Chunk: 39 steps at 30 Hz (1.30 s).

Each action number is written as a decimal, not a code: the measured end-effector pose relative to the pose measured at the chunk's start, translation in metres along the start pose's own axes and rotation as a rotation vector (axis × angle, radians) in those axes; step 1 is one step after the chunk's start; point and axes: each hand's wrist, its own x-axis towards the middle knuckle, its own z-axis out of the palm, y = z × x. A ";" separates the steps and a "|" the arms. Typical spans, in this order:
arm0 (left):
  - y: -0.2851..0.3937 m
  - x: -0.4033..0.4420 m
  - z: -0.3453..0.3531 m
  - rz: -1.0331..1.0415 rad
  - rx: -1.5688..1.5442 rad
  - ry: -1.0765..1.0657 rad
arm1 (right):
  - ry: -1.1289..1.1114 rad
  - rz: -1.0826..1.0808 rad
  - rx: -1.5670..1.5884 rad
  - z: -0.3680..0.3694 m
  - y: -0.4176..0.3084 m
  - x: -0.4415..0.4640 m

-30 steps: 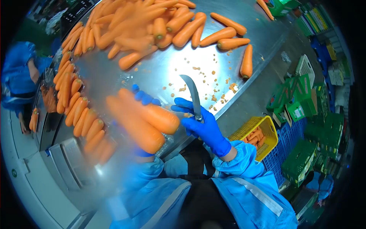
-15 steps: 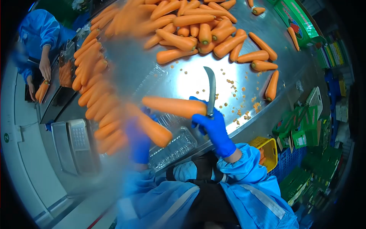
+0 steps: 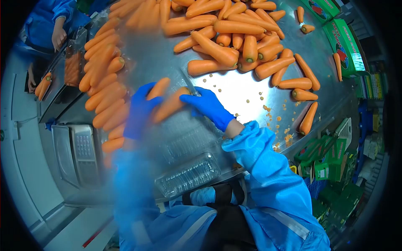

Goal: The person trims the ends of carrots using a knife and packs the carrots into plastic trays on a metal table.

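Here, just left of centre, a carrot (image 3: 171, 105) slants beside the blurred left hand (image 3: 141, 109), whose hold I cannot tell; the right hand (image 3: 210, 108) has fingers curled round a knife (image 3: 192, 87). A clear tray (image 3: 188, 175) sits lower centre, heaped carrots (image 3: 239, 27) upper centre.

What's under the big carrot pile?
Lower carrots peek out of the pile, and shiny metal table shows around it. What's right underneath is covered, so I can't tell.
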 end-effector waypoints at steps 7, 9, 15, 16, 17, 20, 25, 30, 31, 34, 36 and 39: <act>-0.032 -0.005 0.033 0.206 0.676 -0.011 | 0.119 -0.073 0.025 -0.034 0.029 -0.026; -0.016 -0.015 0.042 0.188 0.875 0.004 | 0.108 -0.042 -0.027 -0.048 0.043 -0.041; -0.031 0.004 0.035 0.220 0.615 0.104 | 0.185 0.042 0.074 -0.064 0.073 -0.092; -0.035 0.011 0.034 0.212 0.653 0.135 | 0.174 0.040 0.074 -0.069 0.076 -0.100; -0.040 0.020 0.032 0.206 0.689 0.164 | 0.179 0.040 0.070 -0.070 0.078 -0.105; -0.040 0.050 0.027 0.198 0.733 0.211 | 0.213 0.057 0.105 -0.072 0.088 -0.120; -0.048 0.122 0.011 0.283 0.907 0.274 | 0.243 0.085 -0.048 -0.065 0.085 -0.134; -0.023 0.119 0.030 0.337 1.111 0.508 | 0.325 -0.071 -0.168 -0.066 0.094 -0.144; -0.017 0.109 0.038 0.361 1.115 0.568 | 0.332 -0.054 -0.155 -0.068 0.095 -0.147; -0.016 0.048 0.060 0.393 0.636 0.251 | 0.330 0.033 -0.126 -0.073 0.100 -0.158; -0.007 -0.011 0.078 0.199 0.496 -0.040 | 0.325 0.134 -0.120 -0.078 0.104 -0.163; -0.008 -0.074 0.102 0.293 0.520 -0.177 | 0.444 -0.276 -0.156 -0.075 0.142 -0.165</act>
